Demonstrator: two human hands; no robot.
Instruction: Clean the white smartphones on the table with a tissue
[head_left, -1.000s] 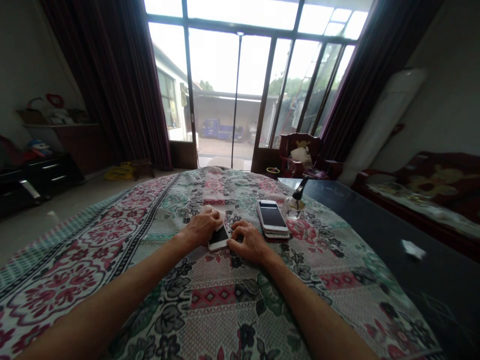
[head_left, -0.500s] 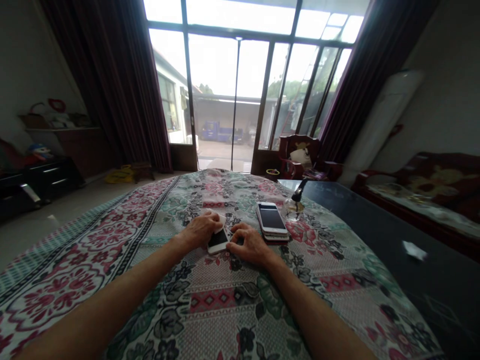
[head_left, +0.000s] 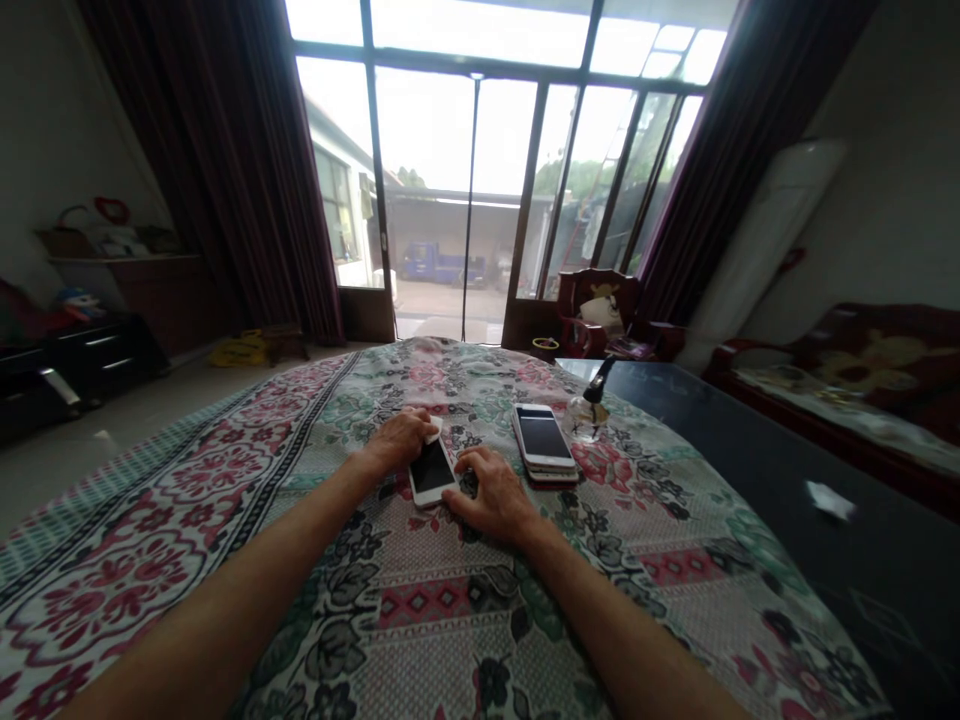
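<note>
A white smartphone (head_left: 433, 477) with a dark screen lies face up on the patterned tablecloth (head_left: 450, 640). At its far left corner my left hand (head_left: 401, 438) is closed on a white wipe (head_left: 435, 430), pressed against the phone's top end. My right hand (head_left: 491, 492) steadies the phone from the right, its thumb on the near corner and its fingers along the side edge. Right of that hand sits a stack of smartphones (head_left: 545, 440), the top one white with its dark screen upward.
A clear bottle with a black spray top (head_left: 589, 412) stands beyond the stack. To the right is a dark glossy table (head_left: 765, 480) bearing a crumpled white piece (head_left: 829, 500). Wooden chairs (head_left: 600, 310) and glass doors (head_left: 465, 220) lie past the table.
My left hand has slid the wipe left and away toward the phone's far left corner, uncovering more screen. My right thumb has shifted slightly left onto the near corner.
</note>
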